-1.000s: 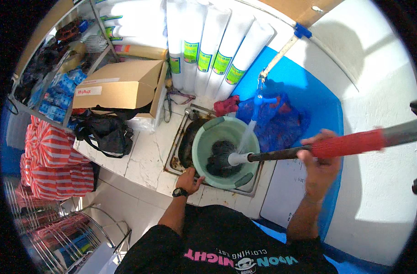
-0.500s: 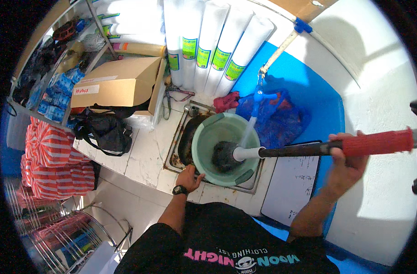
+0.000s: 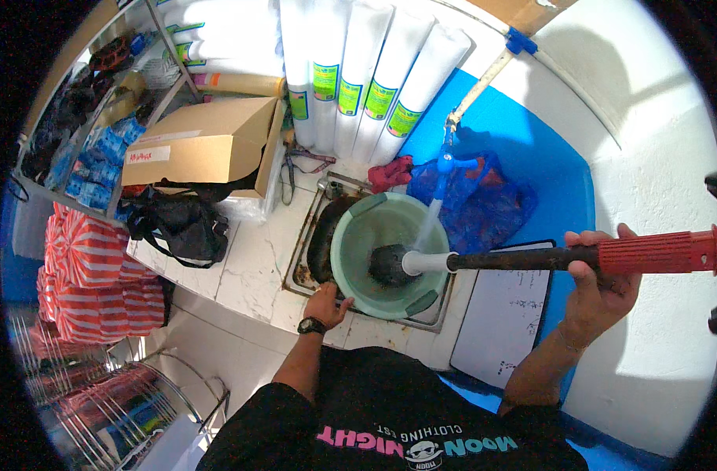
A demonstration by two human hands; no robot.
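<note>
We start with the counter (image 3: 252, 259), white and tiled, which spreads to the left of the basin. Next in size is the mop (image 3: 507, 260): its head lies inside the basin, and its dark pole runs out over the right rim toward the far right. We judge the pole stiff and fairly light, though the soaked end will likely feel heavy and pull downward. The ribbed red grip (image 3: 660, 253), well to the right of the basin, looks the surest hold; bare pole may turn slippery when wet. The sink (image 3: 303, 279) sits under the basin.

The basin (image 3: 354, 243) itself, green and probably thin plastic, should flex a little, gain weight with water, and be best held by its two rim handles. To its right lies the board (image 3: 503, 314); beyond it, on the right, sits the blue bag (image 3: 492, 204).

The right hand (image 3: 598, 286) is right of the basin, its thumb and partly spread fingers curled around the pole where it meets the grip. The left hand (image 3: 324, 306) is at the basin's near-left rim, thumb apart; we cannot tell how firmly its fingers press. The blue tap (image 3: 445, 162) pours over the basin's far right side. Smallest, the mop's head (image 3: 387, 265) looks soft and limp.
</note>
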